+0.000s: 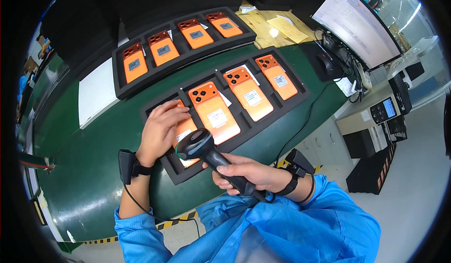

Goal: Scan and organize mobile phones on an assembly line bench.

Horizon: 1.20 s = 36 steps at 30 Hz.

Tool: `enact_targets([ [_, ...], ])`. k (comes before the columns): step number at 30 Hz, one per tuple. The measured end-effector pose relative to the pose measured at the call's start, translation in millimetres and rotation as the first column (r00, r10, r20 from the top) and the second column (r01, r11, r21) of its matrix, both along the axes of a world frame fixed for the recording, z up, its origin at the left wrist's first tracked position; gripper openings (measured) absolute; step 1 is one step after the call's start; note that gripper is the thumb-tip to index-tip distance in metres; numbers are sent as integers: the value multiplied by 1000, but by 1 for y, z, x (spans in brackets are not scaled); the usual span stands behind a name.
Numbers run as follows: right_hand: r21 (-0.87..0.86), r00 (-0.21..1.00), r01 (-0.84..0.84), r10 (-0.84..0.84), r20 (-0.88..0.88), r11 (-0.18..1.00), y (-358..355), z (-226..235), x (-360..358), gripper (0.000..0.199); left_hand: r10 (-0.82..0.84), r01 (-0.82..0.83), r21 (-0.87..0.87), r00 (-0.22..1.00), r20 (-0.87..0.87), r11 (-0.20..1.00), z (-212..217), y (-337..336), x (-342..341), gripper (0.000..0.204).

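- Handheld scanner (213, 157), black; its head overlaps, in view, the lower part of the leftmost orange phone (186, 127) in the near tray (300, 91).
- Right hand (249, 171): fingers wrapped around the scanner's handle.
- Left hand (162, 124): fingers bent, close together, over that phone's upper part; thumb hidden, pinching cannot be told.
- Near tray: black, four phones, on green table (94, 169).
- Far tray (188, 64): four labelled phones.

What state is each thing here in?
Near tray: holds four phones, backs up
Far tray: likewise four, backs up
Left fingers: on near tray's leftmost phone
Barcode scanner: gripped by right fingers
Monitor: on
Printer display: lit
Mouse: untouched
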State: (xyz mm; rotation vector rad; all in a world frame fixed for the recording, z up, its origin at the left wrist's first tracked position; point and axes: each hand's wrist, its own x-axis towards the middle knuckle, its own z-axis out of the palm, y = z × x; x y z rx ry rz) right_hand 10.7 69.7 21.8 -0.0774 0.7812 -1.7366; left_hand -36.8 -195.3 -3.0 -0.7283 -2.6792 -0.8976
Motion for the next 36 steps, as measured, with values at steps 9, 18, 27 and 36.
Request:
enact_targets([
  [9,75,645,632,-469,-604,772,89,27,-78,48,-2,-8,-123,997,-78,992,0,6,8,30],
  [18,279,302,927,-57,-952,252,266,-56,-169,33,-95,95,-148,995,10,984,15,34,21,26],
  [27,-88,19,971,-442,-897,221,267,-74,-166,35,-54,58,-111,998,39,992,12,32,16,24],
  [36,-110,-50,986,-410,-911,125,269,-83,-167,25,-20,22,-109,1000,23,994,14,35,16,19],
])
